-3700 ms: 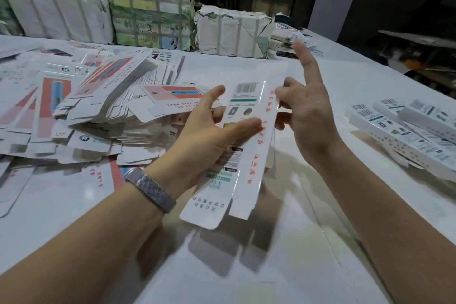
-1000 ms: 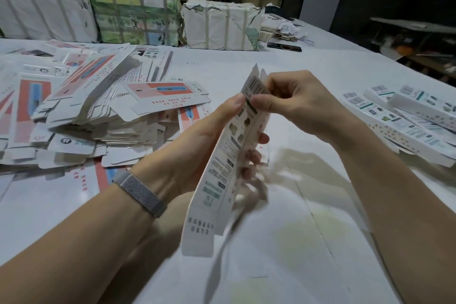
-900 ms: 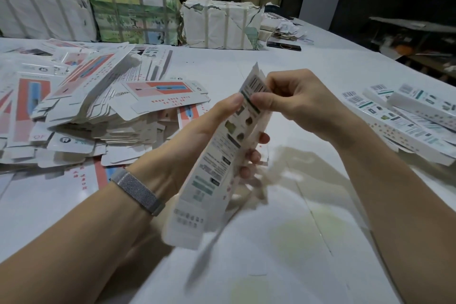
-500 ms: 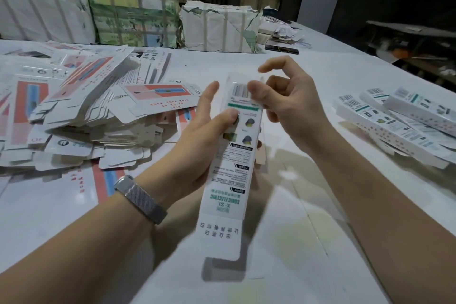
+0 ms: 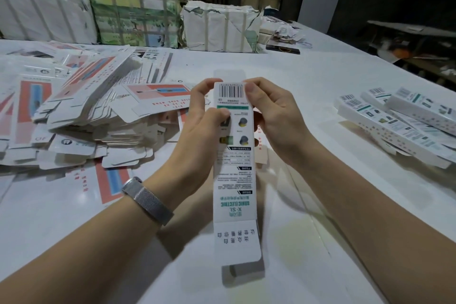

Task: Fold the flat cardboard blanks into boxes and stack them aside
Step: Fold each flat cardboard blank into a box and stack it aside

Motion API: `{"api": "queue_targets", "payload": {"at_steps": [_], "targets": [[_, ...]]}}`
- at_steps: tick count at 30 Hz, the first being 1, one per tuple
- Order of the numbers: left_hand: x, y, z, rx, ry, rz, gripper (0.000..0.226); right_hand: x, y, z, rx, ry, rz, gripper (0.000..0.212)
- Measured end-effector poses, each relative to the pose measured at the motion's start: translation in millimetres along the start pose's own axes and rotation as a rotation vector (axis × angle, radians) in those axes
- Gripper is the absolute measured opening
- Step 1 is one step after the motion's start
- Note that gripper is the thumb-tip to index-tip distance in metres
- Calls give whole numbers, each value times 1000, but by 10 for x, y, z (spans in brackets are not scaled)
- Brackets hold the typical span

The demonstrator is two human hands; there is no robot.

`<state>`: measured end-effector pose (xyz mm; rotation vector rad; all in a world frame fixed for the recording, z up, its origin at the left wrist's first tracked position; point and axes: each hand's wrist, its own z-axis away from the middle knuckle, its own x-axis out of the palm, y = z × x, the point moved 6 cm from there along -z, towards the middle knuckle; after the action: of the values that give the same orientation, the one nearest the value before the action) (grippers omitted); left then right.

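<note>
Above white table, left hand and right hand both curled around long box

Bare forearms, no sleeves; silver mesh wristband on L wrist.

Both hands held a long white toothbrush box above the table: left hand and right hand gripped its barcode end. Flat blanks lay left of it, folded boxes right; its far flap seemed open.
</note>
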<state>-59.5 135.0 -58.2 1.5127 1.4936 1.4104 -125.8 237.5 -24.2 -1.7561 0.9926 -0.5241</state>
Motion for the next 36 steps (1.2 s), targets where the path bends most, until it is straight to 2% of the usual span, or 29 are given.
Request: {"api": "queue_targets", "payload": {"at_steps": [2,5,8,9,12,15,18,29,36], "targets": [[18,-10,1,4,3,-3,37,14,16,8,22,2,-15,25],[33,-29,4,4,-27,7,33,-6,0,0,9,24,-106,11],[51,-25,21,27,-54,-3,41,-73,-20,-20,-27,57,-182,26],[58,-16,24,39,-60,-3,46,-81,-26,-23,-24,55,-179,27],[66,-3,38,32,-73,-9,58,-96,-36,-28,23,40,-152,9],[100,-3,68,32,-125,-89,59,-136,-46,-39,78,52,-163,19],[136,3,95,26,-142,-125,58,-173,-70,-46,76,45,-121,4],[152,19,144,-34,-169,-103,51,-274,-101,-61,13,85,-1,13],[112,-21,133,-57,-210,-107,54,-327,-109,-72,44,4,65,18]]}}
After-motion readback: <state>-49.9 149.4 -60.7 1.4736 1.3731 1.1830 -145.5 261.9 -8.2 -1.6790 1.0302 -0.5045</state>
